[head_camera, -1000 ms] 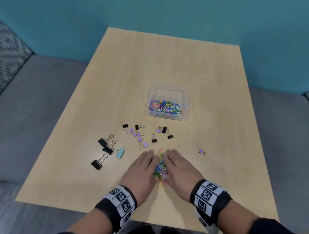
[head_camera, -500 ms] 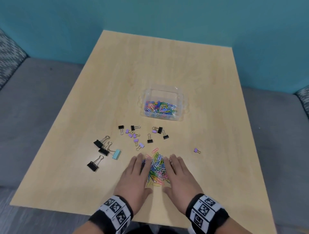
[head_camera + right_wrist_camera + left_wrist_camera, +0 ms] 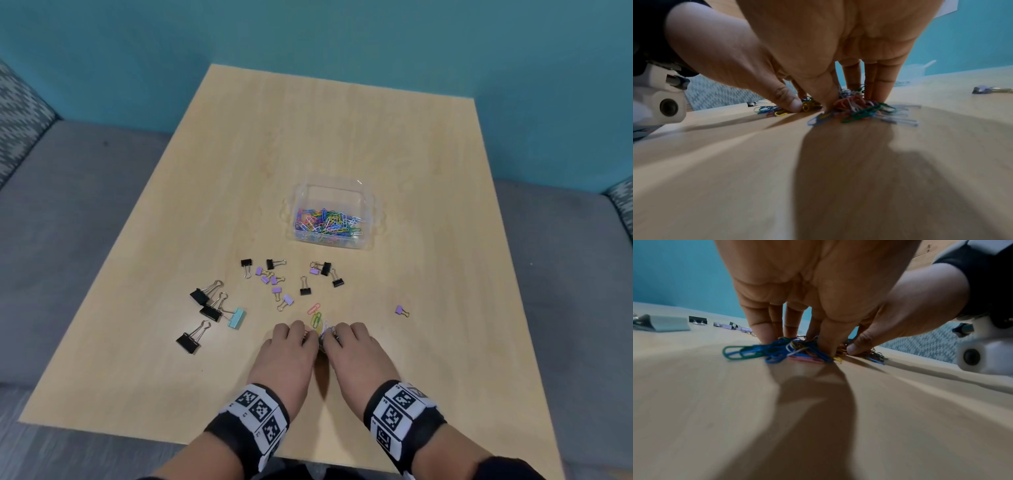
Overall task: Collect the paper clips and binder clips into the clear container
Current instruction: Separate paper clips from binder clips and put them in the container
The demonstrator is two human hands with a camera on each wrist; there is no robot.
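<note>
A clear container point(image 3: 334, 193) holding many coloured paper clips sits mid-table. Near the table's front, both hands are pressed together over a pile of coloured paper clips point(image 3: 317, 320). My left hand point(image 3: 305, 337) curls its fingers and thumb into the pile's left side point(image 3: 777, 352). My right hand point(image 3: 334, 337) does the same on the right side point(image 3: 857, 105). Most of the pile is hidden under the fingers. Loose binder clips lie beyond: black ones point(image 3: 200, 296), a light blue one point(image 3: 237, 318), small purple ones point(image 3: 274, 281).
A lone purple binder clip point(image 3: 400, 310) lies right of the hands. The wooden table point(image 3: 342, 130) is bare behind the container. Grey seating point(image 3: 68, 222) and a teal wall surround it. The table's near edge is just behind my wrists.
The hands have drawn closer together and their fingers have curled in, bunching the spread pile into a tight heap under the fingertips. The binder clips have not moved.
</note>
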